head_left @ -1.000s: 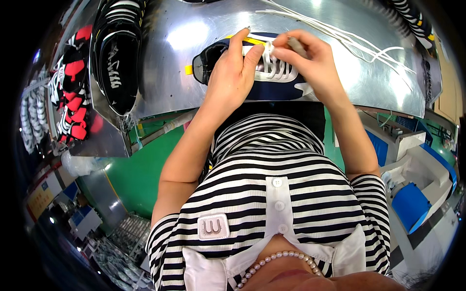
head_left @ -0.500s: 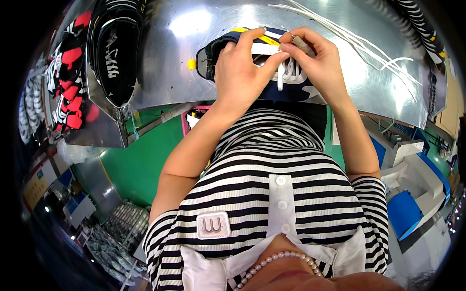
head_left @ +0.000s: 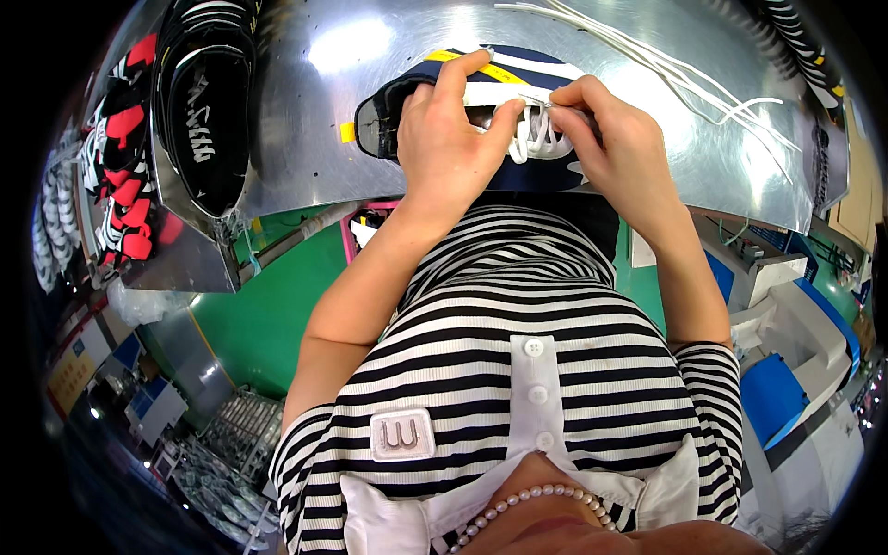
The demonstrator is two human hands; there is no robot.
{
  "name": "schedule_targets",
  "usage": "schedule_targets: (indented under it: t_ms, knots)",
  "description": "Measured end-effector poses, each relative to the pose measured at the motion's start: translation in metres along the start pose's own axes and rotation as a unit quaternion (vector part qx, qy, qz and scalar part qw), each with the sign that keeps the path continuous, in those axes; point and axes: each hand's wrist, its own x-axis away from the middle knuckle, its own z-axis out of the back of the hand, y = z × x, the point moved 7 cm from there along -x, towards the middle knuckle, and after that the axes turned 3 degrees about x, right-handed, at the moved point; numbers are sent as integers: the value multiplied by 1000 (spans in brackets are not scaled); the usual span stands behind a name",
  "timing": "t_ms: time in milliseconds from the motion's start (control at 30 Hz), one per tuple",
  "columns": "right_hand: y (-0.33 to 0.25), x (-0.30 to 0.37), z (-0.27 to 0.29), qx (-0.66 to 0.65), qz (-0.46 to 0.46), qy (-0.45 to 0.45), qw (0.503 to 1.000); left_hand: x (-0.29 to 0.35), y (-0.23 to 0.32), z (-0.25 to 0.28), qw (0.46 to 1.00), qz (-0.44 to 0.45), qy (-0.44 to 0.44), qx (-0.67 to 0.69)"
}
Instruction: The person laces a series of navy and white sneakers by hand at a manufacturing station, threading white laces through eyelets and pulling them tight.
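A dark navy shoe [head_left: 518,176] with white stripes, a yellow strip and a yellow heel tab lies on its sole, toe to the right. White shoelace [head_left: 544,141] runs through its front eyelets. My left hand [head_left: 451,129] grips the shoe near its collar, thumb and forefinger spread along the white eyelet edge. My right hand [head_left: 606,129] is closed in a pinch at the eyelets, by the lace. It holds a thin tool with a wrapped handle, now mostly hidden by the fingers; its tip is too small to make out.
Several loose white laces [head_left: 666,69] lie on the metal table [head_left: 296,120] at the far right. A stack of black shoes [head_left: 205,120] stands at the left, beside red, black and white shoe parts [head_left: 128,176]. More striped dark shoes [head_left: 800,46] sit at the right edge.
My right hand has turned, so the tool's handle is now covered by its fingers. The lace end that hung over the shoe now forms a loop at the eyelets. The shoe appears slightly further left.
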Motion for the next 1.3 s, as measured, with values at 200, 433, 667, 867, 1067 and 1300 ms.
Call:
schedule_targets:
  t_ms: [200,433,667,867,1067,1300]
  knots:
    - [-7,-24,-29,183,19,-119,976,6,4,-4,999,-39,-12,34]
    - [3,-12,1,62,-9,-91,994,1,-12,-1,962,61,-31,264]
    - [35,7,0,-72,-98,80,989,-5,-4,-11,983,-10,-2,181]
    - [52,3,-5,-239,-132,170,947,-5,-1,-4,892,103,-251,362]
    - [-9,-8,6,-159,-13,26,987,-5,-1,-11,887,181,-248,345]
    - [-11,-5,-6,18,100,14,995,-8,0,-12,884,178,-274,333]
